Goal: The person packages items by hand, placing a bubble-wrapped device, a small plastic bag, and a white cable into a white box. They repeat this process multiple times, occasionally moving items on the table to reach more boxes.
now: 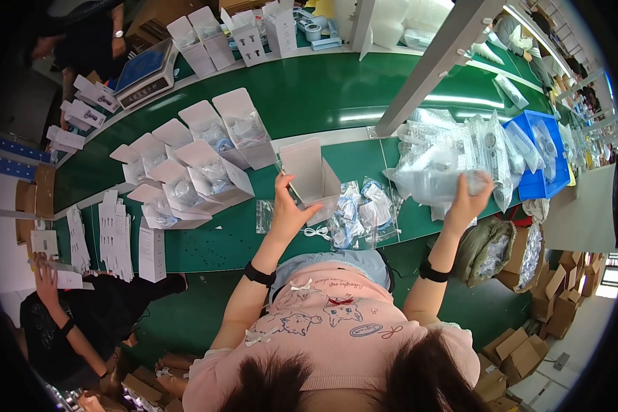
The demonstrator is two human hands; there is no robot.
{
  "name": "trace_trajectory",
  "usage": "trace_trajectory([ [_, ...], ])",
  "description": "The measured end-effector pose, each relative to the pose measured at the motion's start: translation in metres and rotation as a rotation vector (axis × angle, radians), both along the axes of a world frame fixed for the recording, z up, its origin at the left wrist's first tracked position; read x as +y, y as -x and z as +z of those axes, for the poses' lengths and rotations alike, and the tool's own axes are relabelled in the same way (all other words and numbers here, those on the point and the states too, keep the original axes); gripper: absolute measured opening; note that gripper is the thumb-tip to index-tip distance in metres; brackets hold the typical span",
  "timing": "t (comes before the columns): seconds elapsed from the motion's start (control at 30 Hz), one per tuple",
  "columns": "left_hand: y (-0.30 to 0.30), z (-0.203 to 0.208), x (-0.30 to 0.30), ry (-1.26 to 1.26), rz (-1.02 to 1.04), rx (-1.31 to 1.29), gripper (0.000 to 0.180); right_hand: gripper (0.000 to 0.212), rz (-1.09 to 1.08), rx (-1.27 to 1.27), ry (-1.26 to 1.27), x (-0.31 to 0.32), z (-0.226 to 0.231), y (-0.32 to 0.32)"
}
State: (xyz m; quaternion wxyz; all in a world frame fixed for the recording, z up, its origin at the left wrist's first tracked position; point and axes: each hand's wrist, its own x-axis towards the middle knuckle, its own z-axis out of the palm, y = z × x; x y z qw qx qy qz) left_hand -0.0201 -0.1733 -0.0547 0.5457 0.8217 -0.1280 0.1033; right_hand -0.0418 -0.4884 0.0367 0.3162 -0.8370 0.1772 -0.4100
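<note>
In the head view, taking clock directions from the middle of the picture, the person's left hand (pixel 290 211) is just off centre toward 9 o'clock, its thumb and fingers set wide around the lower part of an open white box (pixel 307 172). This box, at 12 o'clock close to the centre, is tilted a little with its flap raised; such a hold probably steadies the walls and leaves the mouth free. At 3 o'clock the right hand (pixel 471 199) has its fingers closed narrowly on one end of a translucent plastic pack (pixel 432 185), perhaps gripped there so the rest stays clear of the palm. Whether that pack touches the heap of bubble-wrapped packs (pixel 453 134) at 2 o'clock, I cannot tell. The heap and the blue bin (pixel 562 173) beyond it seem placed for the right arm's reach. Bagged cables (pixel 364 214) lie just beside the box, near 3 o'clock, presumably to be close to both hands. Toward 10 o'clock, filled white boxes (pixel 216 172) stand in rows with lids up, likely to keep their contents visible. Folded papers (pixel 115 233) lie at 9 o'clock on the green bench (pixel 364 156).
</note>
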Motion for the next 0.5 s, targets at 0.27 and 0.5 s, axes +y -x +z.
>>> trace_trajectory([
  [0.27, 0.003, 0.025, -0.021, -0.047, 0.079, 0.14, 0.081, 0.038, 0.632, -0.279, -0.427, 0.134, 0.053, -0.04],
  [0.5, 0.004, 0.002, -0.007, 0.001, -0.006, -0.067, 0.078, 0.035, 1.081, 0.061, 0.26, 0.14, 0.053, -0.056],
])
